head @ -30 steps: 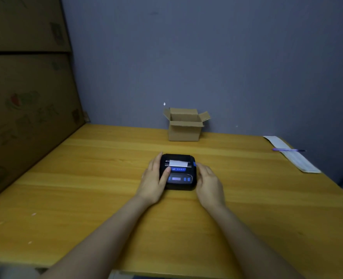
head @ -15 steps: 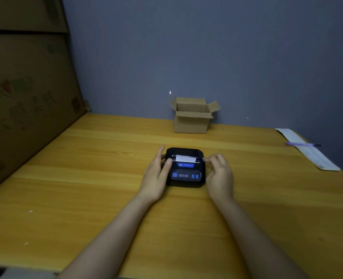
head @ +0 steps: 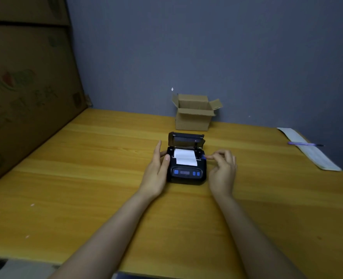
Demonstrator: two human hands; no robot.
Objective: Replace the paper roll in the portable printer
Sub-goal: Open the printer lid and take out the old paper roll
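A small black portable printer [head: 186, 174] with blue buttons sits mid-table. Its lid [head: 185, 139] stands flipped up at the back. White paper [head: 185, 157] lies exposed in the open bay, its end draped forward. My left hand [head: 156, 172] rests against the printer's left side, thumb on its top edge, steadying it. My right hand [head: 222, 170] is beside the right side, fingers loosely curled, index fingertip touching a blue latch at the printer's right edge.
An open cardboard box [head: 193, 113] stands behind the printer against the blue wall. A long paper strip [head: 315, 156] with a purple pen [head: 305, 144] across it lies at the right table edge. Large cartons [head: 25, 87] wall off the left side.
The printer's lid has sprung open and now stands upright, exposing the paper. My right hand moved from the printer's side up to the latch. The view has shifted slightly.
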